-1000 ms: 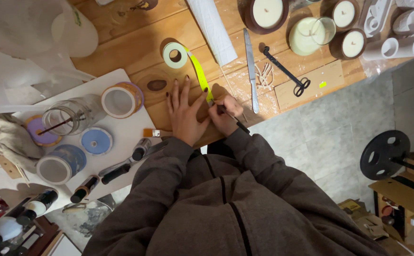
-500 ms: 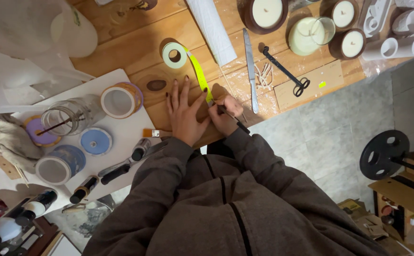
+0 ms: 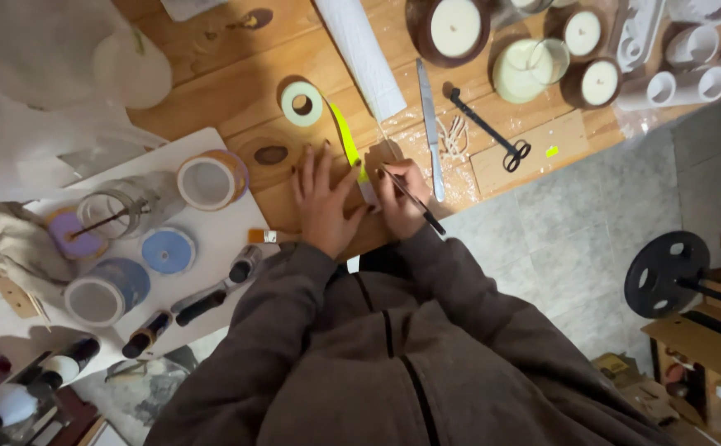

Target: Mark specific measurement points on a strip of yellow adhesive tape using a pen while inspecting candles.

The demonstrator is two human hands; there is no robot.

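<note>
Fingers [image 3: 315, 169] of the left hand [image 3: 321, 206] lie spread and flat, pressing down on a small brown card piece [image 3: 379, 154] at the edge of the wooden table [image 3: 228, 91]. The right hand [image 3: 402, 198] pinches a thin dark tool [image 3: 414, 201] (a pen or blade, too small to tell) with its tip at the card, beside a yellow-green strip [image 3: 345, 136] running from a tape roll [image 3: 302, 103]. The marking or cutting looks to be mid-course: the card seems uncut and in one piece under the hand. A ruler [image 3: 429, 124] and black scissors [image 3: 486, 128] lie untouched nearby, and poured candles [image 3: 455, 26] stand beyond.
</note>
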